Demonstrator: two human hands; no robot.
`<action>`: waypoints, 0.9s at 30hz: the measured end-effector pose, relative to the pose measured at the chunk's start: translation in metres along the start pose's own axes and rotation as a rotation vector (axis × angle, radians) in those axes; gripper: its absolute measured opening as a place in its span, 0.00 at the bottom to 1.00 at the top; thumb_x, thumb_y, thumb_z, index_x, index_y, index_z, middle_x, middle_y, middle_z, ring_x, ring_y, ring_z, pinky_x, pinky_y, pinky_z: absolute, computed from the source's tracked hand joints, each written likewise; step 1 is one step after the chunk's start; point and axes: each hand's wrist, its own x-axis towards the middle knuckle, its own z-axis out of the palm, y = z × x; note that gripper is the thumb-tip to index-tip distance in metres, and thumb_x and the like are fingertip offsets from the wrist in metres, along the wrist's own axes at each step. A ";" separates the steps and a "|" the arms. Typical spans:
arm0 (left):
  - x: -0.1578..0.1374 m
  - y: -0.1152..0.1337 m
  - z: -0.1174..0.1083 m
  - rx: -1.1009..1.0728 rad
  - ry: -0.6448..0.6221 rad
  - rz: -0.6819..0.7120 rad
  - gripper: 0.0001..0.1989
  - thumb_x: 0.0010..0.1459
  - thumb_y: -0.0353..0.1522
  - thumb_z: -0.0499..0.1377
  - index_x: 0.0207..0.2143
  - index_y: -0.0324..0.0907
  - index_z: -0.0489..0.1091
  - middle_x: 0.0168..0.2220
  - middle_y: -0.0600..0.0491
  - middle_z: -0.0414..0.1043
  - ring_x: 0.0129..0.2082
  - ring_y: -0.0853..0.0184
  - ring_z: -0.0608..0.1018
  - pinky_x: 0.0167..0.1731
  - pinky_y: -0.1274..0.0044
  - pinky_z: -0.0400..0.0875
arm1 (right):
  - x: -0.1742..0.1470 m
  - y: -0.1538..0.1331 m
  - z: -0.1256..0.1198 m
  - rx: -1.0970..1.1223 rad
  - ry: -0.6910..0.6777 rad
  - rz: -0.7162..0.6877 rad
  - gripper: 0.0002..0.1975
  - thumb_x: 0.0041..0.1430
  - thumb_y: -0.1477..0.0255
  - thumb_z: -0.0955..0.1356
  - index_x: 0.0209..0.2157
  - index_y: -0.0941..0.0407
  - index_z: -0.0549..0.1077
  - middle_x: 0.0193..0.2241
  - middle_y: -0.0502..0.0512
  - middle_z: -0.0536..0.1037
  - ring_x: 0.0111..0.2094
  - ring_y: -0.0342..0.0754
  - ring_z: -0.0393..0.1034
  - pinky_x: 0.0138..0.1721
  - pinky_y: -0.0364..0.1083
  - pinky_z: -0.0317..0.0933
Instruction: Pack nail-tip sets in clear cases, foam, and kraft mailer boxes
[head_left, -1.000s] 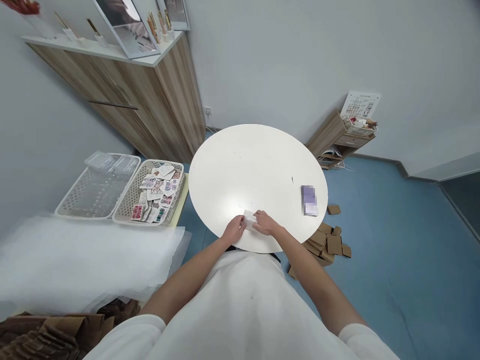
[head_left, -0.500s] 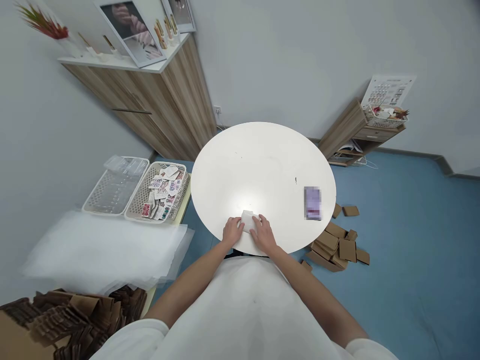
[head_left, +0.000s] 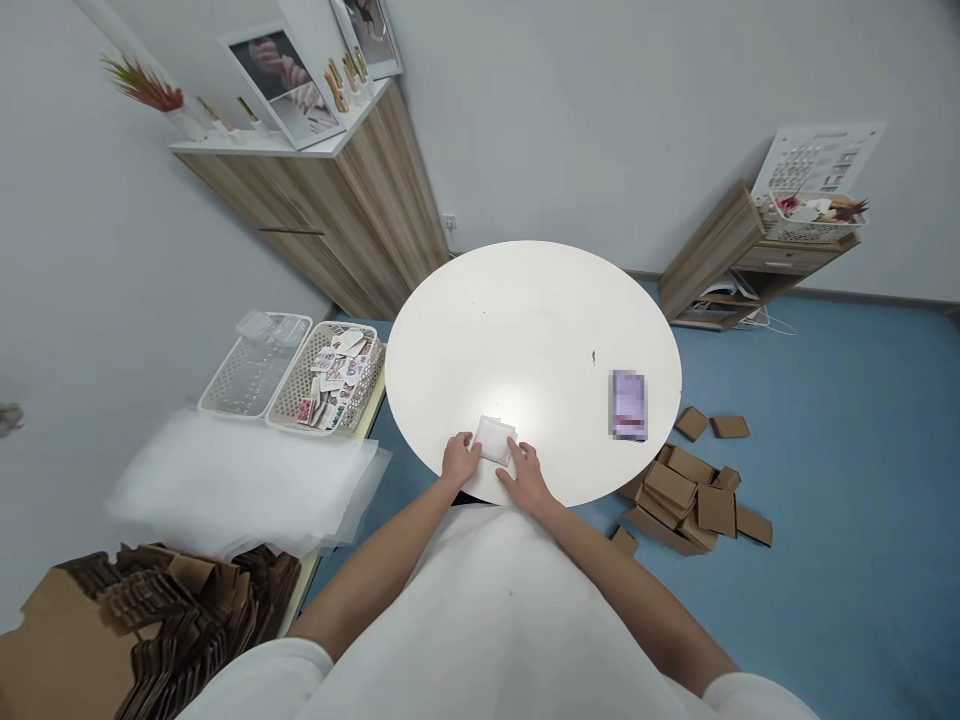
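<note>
A small white, translucent folded packet (head_left: pixel 495 440), which looks like folded foam sheet, lies near the close edge of the round white table (head_left: pixel 540 310). My left hand (head_left: pixel 460 462) grips its left edge, thumb toward the packet and fingers curled. At the right edge, the fingertips of my right hand (head_left: pixel 528 480) press on the packet, with the thumb a little apart below. What is inside the packet cannot be made out.
To the right lies a blurred purple object (head_left: pixel 628 405). Small brown cardboard boxes (head_left: pixel 675 490) are piled on the floor. At left stand white baskets (head_left: pixel 322 385), translucent sheets (head_left: pixel 240 480) and stacked flat cardboard (head_left: pixel 172 630). A wooden cabinet (head_left: pixel 390 190) stands behind.
The packet now looks wider and flatter, with more of its top showing. My hands have moved slightly apart around it. The camera view has shifted a little.
</note>
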 end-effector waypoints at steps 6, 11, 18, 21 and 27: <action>-0.006 -0.004 -0.003 -0.107 -0.025 0.020 0.17 0.53 0.34 0.51 0.45 0.39 0.62 0.42 0.46 0.67 0.35 0.68 0.73 0.37 0.75 0.66 | 0.000 -0.010 0.002 0.295 -0.076 0.097 0.30 0.52 0.59 0.60 0.56 0.53 0.51 0.52 0.58 0.57 0.48 0.48 0.60 0.44 0.45 0.60; 0.001 -0.007 -0.008 -0.146 -0.023 0.090 0.16 0.52 0.32 0.51 0.44 0.39 0.64 0.42 0.47 0.67 0.39 0.67 0.71 0.39 0.75 0.66 | 0.019 -0.022 0.006 0.362 -0.063 0.104 0.29 0.52 0.63 0.60 0.55 0.54 0.52 0.54 0.57 0.57 0.50 0.48 0.58 0.43 0.45 0.61; 0.034 -0.026 -0.039 -0.268 0.036 0.100 0.20 0.52 0.32 0.53 0.49 0.40 0.60 0.46 0.46 0.65 0.44 0.64 0.69 0.41 0.72 0.64 | 0.066 -0.064 0.023 0.341 -0.069 0.038 0.30 0.50 0.64 0.62 0.56 0.50 0.52 0.58 0.52 0.53 0.55 0.50 0.52 0.46 0.48 0.58; 0.054 -0.037 -0.059 -0.301 0.076 0.099 0.22 0.52 0.32 0.53 0.50 0.40 0.58 0.49 0.45 0.62 0.49 0.62 0.66 0.44 0.71 0.63 | 0.093 -0.089 0.040 0.354 -0.052 0.011 0.31 0.49 0.64 0.63 0.56 0.50 0.53 0.57 0.51 0.53 0.56 0.52 0.50 0.48 0.50 0.56; 0.101 -0.060 -0.104 -0.262 0.117 0.106 0.21 0.51 0.31 0.52 0.50 0.40 0.58 0.50 0.46 0.61 0.51 0.61 0.64 0.46 0.70 0.62 | 0.147 -0.131 0.071 0.300 -0.042 0.045 0.32 0.47 0.65 0.65 0.55 0.51 0.54 0.58 0.52 0.53 0.58 0.54 0.46 0.51 0.52 0.51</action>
